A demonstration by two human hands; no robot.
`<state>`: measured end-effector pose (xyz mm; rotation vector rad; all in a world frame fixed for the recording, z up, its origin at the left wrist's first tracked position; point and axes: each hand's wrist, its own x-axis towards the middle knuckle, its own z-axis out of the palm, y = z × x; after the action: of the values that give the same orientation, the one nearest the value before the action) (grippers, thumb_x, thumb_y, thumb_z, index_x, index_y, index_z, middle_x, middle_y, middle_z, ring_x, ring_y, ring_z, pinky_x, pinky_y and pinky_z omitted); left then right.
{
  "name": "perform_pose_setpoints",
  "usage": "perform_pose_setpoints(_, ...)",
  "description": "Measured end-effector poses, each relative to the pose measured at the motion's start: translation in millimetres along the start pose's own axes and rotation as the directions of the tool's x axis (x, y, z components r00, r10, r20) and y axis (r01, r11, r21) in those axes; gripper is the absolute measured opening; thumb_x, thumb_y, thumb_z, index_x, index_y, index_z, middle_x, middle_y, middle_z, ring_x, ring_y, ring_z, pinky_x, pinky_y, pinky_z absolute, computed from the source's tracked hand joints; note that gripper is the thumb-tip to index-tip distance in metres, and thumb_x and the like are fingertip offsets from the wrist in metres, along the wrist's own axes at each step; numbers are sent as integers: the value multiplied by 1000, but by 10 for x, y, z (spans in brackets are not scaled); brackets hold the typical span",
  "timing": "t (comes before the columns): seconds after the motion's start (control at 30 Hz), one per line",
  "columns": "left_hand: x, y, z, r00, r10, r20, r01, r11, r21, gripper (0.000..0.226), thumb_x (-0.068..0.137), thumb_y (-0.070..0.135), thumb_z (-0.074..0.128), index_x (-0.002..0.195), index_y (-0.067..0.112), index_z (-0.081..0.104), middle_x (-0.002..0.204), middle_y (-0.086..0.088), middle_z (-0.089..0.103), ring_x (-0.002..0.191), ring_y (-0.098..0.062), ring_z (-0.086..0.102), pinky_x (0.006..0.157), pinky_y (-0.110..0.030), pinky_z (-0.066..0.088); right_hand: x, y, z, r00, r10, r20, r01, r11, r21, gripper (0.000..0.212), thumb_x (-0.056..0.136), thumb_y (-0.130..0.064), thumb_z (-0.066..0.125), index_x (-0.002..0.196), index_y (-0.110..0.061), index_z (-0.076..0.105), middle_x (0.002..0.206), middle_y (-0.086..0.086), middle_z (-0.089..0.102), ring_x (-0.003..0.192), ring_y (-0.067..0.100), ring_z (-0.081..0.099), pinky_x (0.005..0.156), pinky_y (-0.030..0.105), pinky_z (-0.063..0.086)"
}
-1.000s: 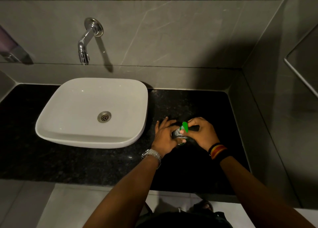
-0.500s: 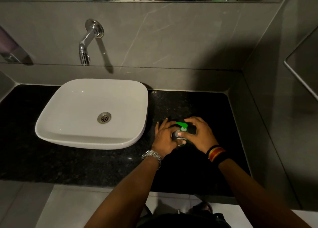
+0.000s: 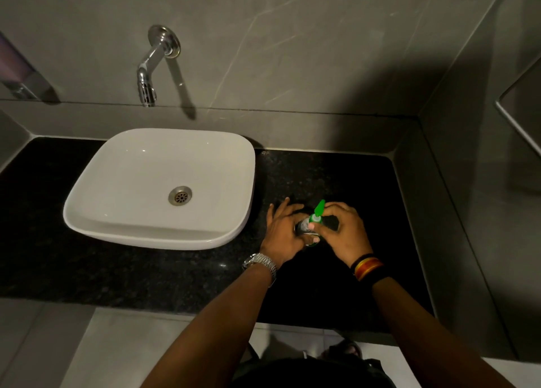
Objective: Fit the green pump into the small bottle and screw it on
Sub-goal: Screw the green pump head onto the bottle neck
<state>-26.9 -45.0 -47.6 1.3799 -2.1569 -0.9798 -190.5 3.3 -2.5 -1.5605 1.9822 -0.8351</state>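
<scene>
One small bottle (image 3: 304,229) stands on the black counter (image 3: 146,270), at about 4 o'clock from the one white basin (image 3: 117,212) and just beside its right edge. One green pump (image 3: 317,213) sits on top of the bottle, its nozzle slanting up toward 1 o'clock. Whether its collar is threaded down cannot be told, since fingers cover the joint.

Two hands meet at the bottle. The left hand (image 3: 282,232) comes in from 7 o'clock, palm turned toward the bottle, fingers fanned out toward 12 o'clock and its thumb side pressed against the bottle's body; it is closed around the bottle, steadying it. One metal watch (image 3: 260,263) circles that wrist. The right hand (image 3: 344,232) comes in from 5 o'clock, knuckles up, fingers curled leftward, with the thumb and first fingers pinched narrowly on the base of the pump. One striped band (image 3: 367,266) in black, yellow and red sits on that wrist. Both forearms run down to the lower edge of the view, spreading apart like a V from the bottle.

One chrome tap (image 3: 150,74) juts from the grey wall at 12 o'clock above the basin, and one round drain (image 3: 180,195) lies in the basin's floor.
</scene>
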Motion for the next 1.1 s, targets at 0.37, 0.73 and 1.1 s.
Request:
perform_pose_setpoints(0.37, -5, 20, 9, 1000, -5, -19, 6, 1000, 30, 52, 78, 46, 84, 126, 31, 72, 153, 8, 53, 160, -16, 17, 130, -51, -6, 41, 55, 25, 999, -33, 33, 32, 999, 30, 31, 74, -31, 84, 96, -10, 77, 114, 4, 70, 114, 25, 59, 101, 44, 49)
perform_pose_setpoints(0.73, -15, 80, -53, 1000, -8, -19, 8, 999, 46, 54, 77, 47, 85, 127, 28, 72, 153, 7, 53, 160, -18, 17, 129, -52, -10, 75, -140, -309, 999, -22, 35, 20, 997, 70, 65, 75, -39, 83, 134, -22, 62, 150, 6, 47, 140, 23, 41, 118, 43, 36)
perform_pose_setpoints(1.1, -7, 86, -39, 1000, -12, -9, 12, 998, 58, 55, 77, 47, 85, 128, 28, 73, 154, 6, 53, 160, -20, 18, 129, -52, -11, 86, -396, -560, 977, 103, 189, -80, 988, -129, 26, 79, -31, 81, 89, -7, 79, 115, 5, 69, 108, 21, 65, 98, 36, 50)
